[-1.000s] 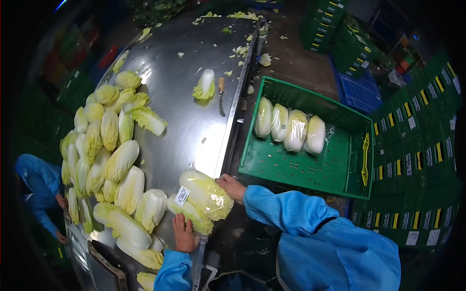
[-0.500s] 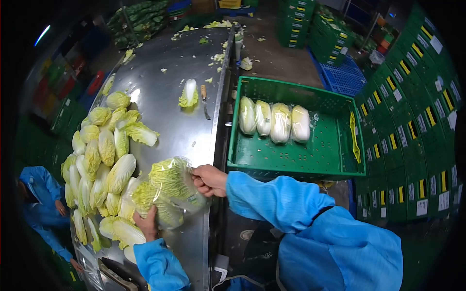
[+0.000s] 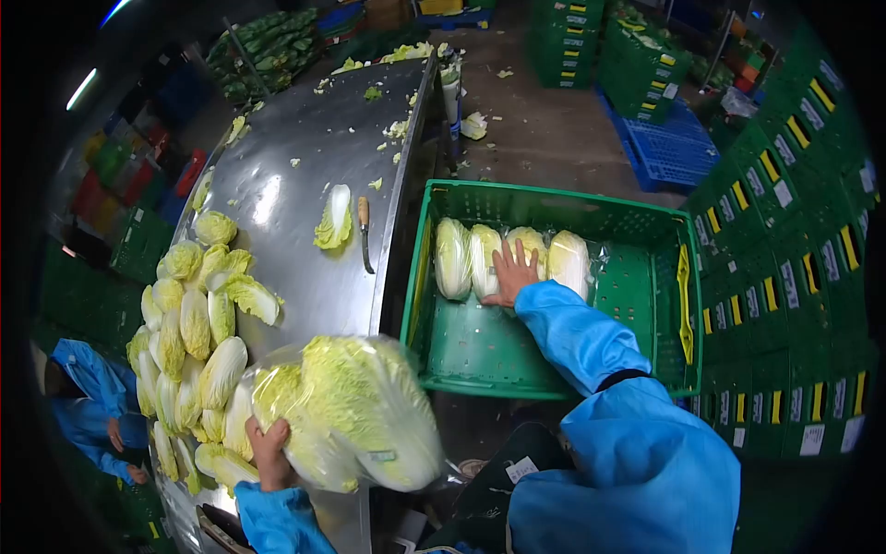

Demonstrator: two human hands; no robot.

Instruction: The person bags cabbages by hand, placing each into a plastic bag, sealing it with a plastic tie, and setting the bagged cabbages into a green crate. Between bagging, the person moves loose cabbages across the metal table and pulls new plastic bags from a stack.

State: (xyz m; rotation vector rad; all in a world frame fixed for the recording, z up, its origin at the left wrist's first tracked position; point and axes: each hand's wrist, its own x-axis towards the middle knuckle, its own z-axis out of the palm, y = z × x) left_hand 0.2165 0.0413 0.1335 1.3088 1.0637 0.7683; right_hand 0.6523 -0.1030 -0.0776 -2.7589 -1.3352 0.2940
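My left hand [image 3: 266, 452] grips a clear bag of two napa cabbages [image 3: 355, 411], lifted above the near end of the steel table [image 3: 305, 175]. My right hand [image 3: 510, 271] lies flat, fingers spread, on the wrapped cabbages [image 3: 503, 258] lined up at the back of the green crate [image 3: 554, 360]. Both arms wear blue sleeves. A pile of loose unwrapped napa cabbages [image 3: 198, 342] covers the table's left side, just beyond the bag.
A knife [image 3: 364, 231] and a cut cabbage half [image 3: 334, 218] lie mid-table. Leaf scraps litter the far end. Stacked green crates [image 3: 794, 231] stand right, a blue crate [image 3: 669, 148] beyond. Another person in blue [image 3: 92, 397] works at the left.
My left hand raised the bagged cabbages off the table toward me. My right hand let go of the bag and moved over into the green crate, onto the wrapped cabbages.
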